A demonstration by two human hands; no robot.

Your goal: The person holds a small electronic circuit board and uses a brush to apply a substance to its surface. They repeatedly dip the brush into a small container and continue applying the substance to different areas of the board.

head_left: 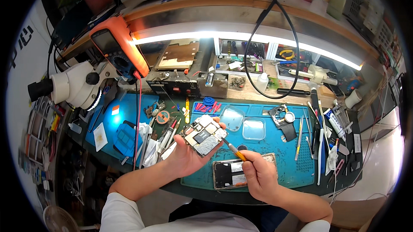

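Note:
My left hand (186, 158) holds a phone circuit board (203, 137) above the mat, thumb at one edge and fingers at the far side. Metal shields and chips cover the board's face. My right hand (260, 175) is closed around a slim tool with a yellow handle (237, 152) and a grey shaft. Its thin tip is at the board's right edge; whether it touches cannot be made out. Beneath my right hand lies an opened phone body (223, 176) with a black and silver interior, partly covered by that hand.
Two clear plastic boxes (254, 129) sit on the blue mat (275, 176). Tweezers (299, 138) and brushes lie at the right. At the left stand a white microscope (71, 86) and an orange multimeter (118, 47). A black cable (297, 38) loops down from above.

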